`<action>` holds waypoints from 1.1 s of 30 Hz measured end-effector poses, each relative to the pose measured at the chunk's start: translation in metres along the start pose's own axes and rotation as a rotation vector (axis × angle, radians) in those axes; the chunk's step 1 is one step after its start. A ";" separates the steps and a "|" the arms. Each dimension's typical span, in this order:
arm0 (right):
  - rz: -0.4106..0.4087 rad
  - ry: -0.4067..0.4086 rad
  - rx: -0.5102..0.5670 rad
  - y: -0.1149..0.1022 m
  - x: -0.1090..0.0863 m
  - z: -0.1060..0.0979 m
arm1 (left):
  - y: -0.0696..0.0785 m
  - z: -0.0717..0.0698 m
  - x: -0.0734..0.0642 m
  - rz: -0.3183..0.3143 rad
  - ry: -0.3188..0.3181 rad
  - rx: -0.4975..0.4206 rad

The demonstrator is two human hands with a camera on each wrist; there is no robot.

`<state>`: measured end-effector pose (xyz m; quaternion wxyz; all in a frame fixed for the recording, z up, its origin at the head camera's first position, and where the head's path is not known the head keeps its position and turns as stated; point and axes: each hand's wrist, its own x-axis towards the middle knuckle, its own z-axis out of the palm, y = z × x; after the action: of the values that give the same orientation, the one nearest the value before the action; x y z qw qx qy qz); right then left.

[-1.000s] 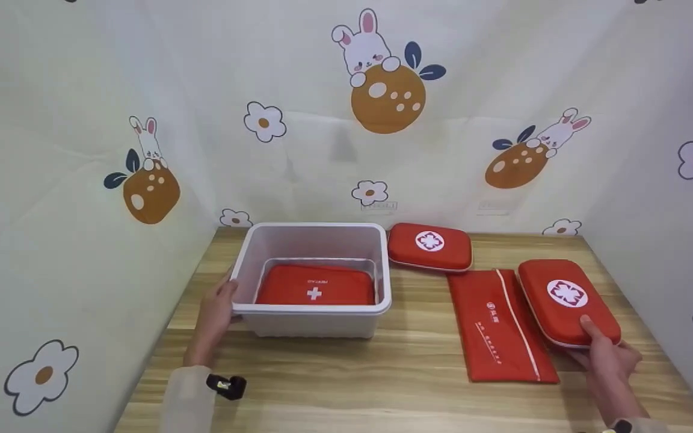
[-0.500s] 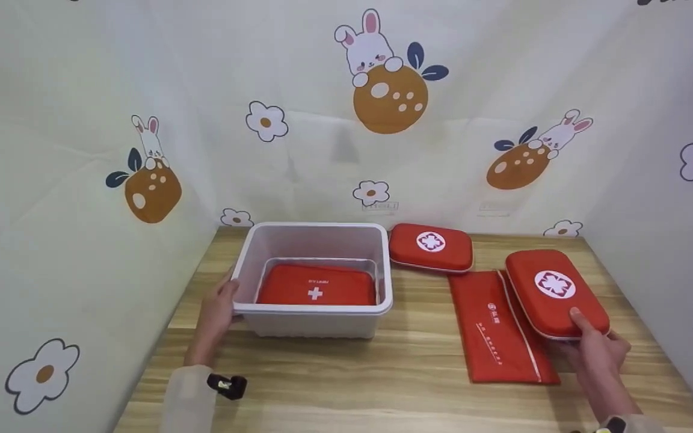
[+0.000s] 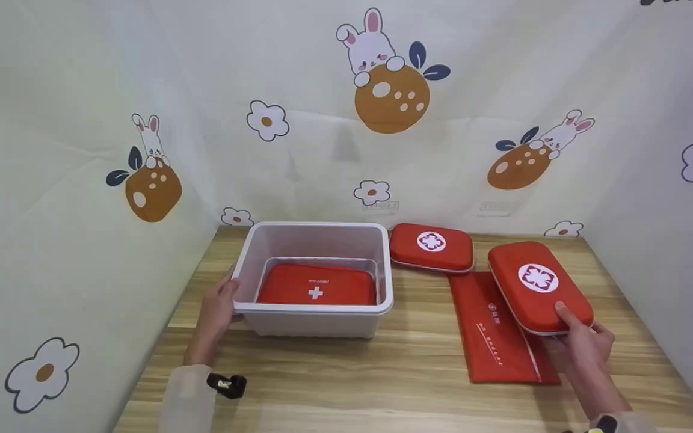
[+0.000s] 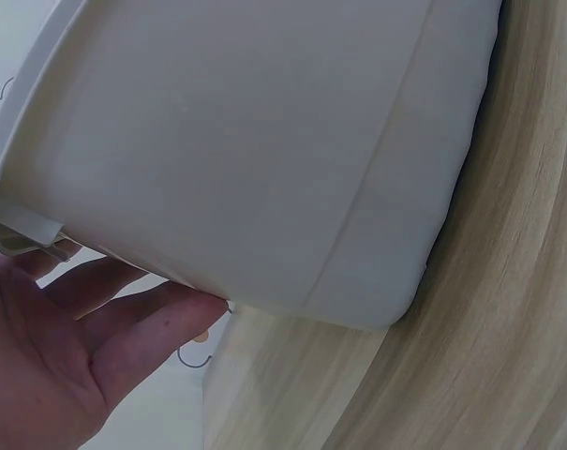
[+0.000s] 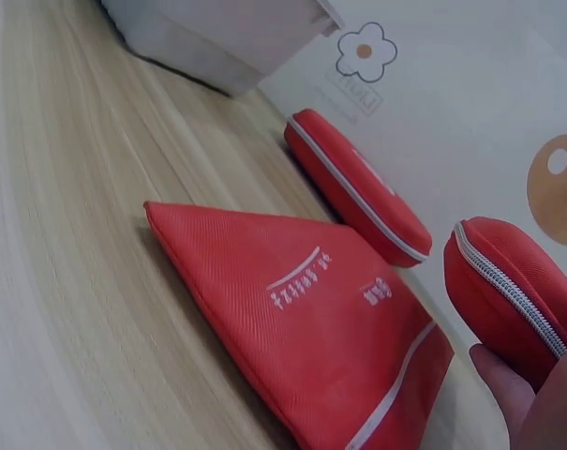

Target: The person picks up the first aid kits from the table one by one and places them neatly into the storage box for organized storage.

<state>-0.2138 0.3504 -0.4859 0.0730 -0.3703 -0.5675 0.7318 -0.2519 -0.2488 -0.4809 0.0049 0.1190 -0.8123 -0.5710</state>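
Observation:
My left hand (image 3: 219,305) grips the left side of a white plastic bin (image 3: 316,325), thumb at the rim and fingers along the outer wall, as the left wrist view also shows. Inside the bin lies a red first aid pouch (image 3: 346,285) with a white cross. My right hand (image 3: 587,343) holds a red zippered first aid case (image 3: 512,264) by its near end, thumb on top and fingers below. The case is raised over the right edge of a flat red pouch (image 3: 473,319) with white print. In the right wrist view, its zipper side faces the camera.
A second red first aid case (image 3: 409,243) lies at the back, against the bin's right side and touching the flat pouch's far end. The wooden table (image 3: 346,385) is enclosed by printed cloth walls (image 3: 310,168) at the back and both sides.
My right hand has lifted the first aid case and carried it left and away from me, so it now overlaps the flat pouch more. My left hand and the bin stay in place.

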 end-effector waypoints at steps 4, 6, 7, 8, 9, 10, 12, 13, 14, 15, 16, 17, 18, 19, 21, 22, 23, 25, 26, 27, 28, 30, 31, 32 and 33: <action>0.025 -0.052 0.061 -0.002 -0.005 0.007 | -0.001 0.000 0.001 0.002 0.010 -0.001; 0.030 -0.067 0.098 -0.002 -0.007 0.011 | -0.001 0.000 0.000 -0.006 0.012 -0.002; 0.028 -0.072 0.111 -0.002 -0.008 0.013 | -0.001 0.000 0.000 -0.008 0.014 0.001; 0.020 -0.078 0.099 -0.002 -0.010 0.014 | -0.001 -0.001 0.000 -0.011 0.012 -0.001; 0.015 -0.076 0.085 -0.002 -0.011 0.016 | -0.001 -0.001 0.000 -0.011 0.012 0.001; 0.010 -0.077 0.066 -0.001 -0.012 0.017 | -0.001 -0.001 0.000 -0.013 0.011 0.005; -0.005 -0.081 0.011 -0.001 -0.014 0.020 | 0.000 -0.001 0.000 -0.012 0.007 0.007; -0.013 -0.085 -0.021 0.000 -0.016 0.022 | 0.000 0.000 0.000 -0.012 0.004 0.005; -0.020 -0.090 -0.045 0.000 -0.017 0.024 | 0.000 0.000 0.000 -0.012 0.002 0.002; -0.026 -0.096 -0.059 0.000 -0.018 0.026 | 0.000 0.000 0.000 -0.011 0.002 0.001; -0.029 -0.104 -0.070 -0.001 -0.020 0.028 | 0.000 0.000 0.000 -0.011 0.004 0.000; -0.031 -0.112 -0.078 -0.001 -0.021 0.030 | 0.000 0.000 0.000 -0.012 0.005 -0.002; -0.033 -0.120 -0.082 -0.001 -0.022 0.032 | 0.000 0.000 0.000 -0.010 0.006 -0.001; -0.034 -0.129 -0.082 -0.002 -0.023 0.033 | 0.000 0.000 0.000 -0.010 0.004 0.001; -0.034 -0.144 -0.095 -0.003 -0.026 0.036 | 0.000 0.000 -0.001 -0.010 -0.001 0.004; -0.032 -0.150 -0.104 -0.003 -0.027 0.038 | 0.000 0.000 -0.001 -0.012 -0.004 0.004; -0.032 -0.157 -0.107 -0.004 -0.029 0.039 | 0.000 0.000 -0.001 -0.016 -0.008 0.004; -0.034 -0.173 -0.110 -0.005 -0.032 0.042 | 0.000 0.000 -0.001 -0.027 -0.014 0.009; -0.037 -0.188 -0.100 -0.005 -0.033 0.043 | 0.001 0.000 -0.001 -0.025 -0.013 0.009; -0.039 -0.202 -0.088 -0.006 -0.034 0.044 | 0.001 0.000 -0.001 -0.023 -0.009 0.008; -0.043 -0.213 -0.076 -0.006 -0.035 0.046 | 0.000 0.000 -0.001 -0.019 -0.004 0.007; -0.051 -0.236 -0.061 -0.007 -0.038 0.048 | 0.001 0.000 -0.001 -0.011 -0.001 0.010; -0.055 -0.248 -0.057 -0.007 -0.039 0.050 | 0.000 0.000 -0.001 -0.006 0.001 0.006; -0.057 -0.261 -0.052 -0.007 -0.040 0.051 | 0.000 0.001 -0.001 -0.001 0.002 0.001; -0.059 -0.270 -0.065 -0.008 -0.041 0.053 | -0.001 0.001 -0.001 -0.004 0.002 0.000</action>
<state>-0.2193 0.2903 -0.4558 0.0057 -0.2539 -0.6061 0.7538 -0.2508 -0.2483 -0.4815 0.0046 0.1212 -0.8121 -0.5707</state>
